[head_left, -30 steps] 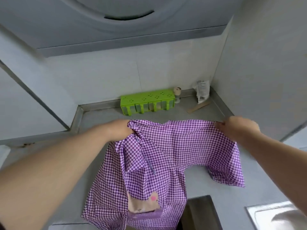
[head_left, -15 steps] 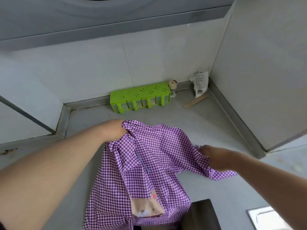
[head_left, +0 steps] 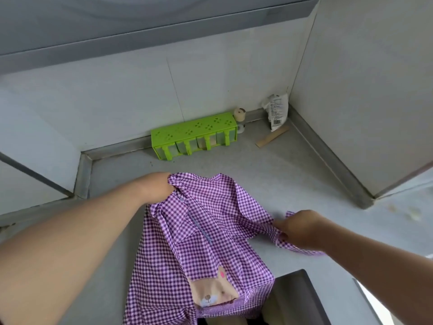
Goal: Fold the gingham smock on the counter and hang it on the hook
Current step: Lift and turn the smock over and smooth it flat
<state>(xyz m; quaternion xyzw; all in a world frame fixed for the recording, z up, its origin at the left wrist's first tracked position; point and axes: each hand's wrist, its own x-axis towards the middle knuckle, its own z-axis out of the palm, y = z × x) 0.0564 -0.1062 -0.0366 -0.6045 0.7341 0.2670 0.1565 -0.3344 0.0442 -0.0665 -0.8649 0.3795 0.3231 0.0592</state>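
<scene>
The purple gingham smock [head_left: 206,233] lies spread on the grey counter [head_left: 293,174], its lower part with a bear patch hanging over the front edge. My left hand [head_left: 157,186] grips the smock's top left corner near the collar. My right hand [head_left: 302,228] pinches the right sleeve end, drawn in close to the body of the smock. No hook is visible in the head view.
A green seasoning rack [head_left: 194,134] stands against the back wall, with a small jar [head_left: 240,114], a white packet [head_left: 277,111] and a wooden stick [head_left: 271,136] in the right corner. A dark opening [head_left: 295,299] sits at the counter's front right. A range hood [head_left: 140,24] hangs overhead.
My right hand has brought the right sleeve down and inward from the outstretched position, and the smock has been lowered onto the counter. My left hand keeps its hold on the collar.
</scene>
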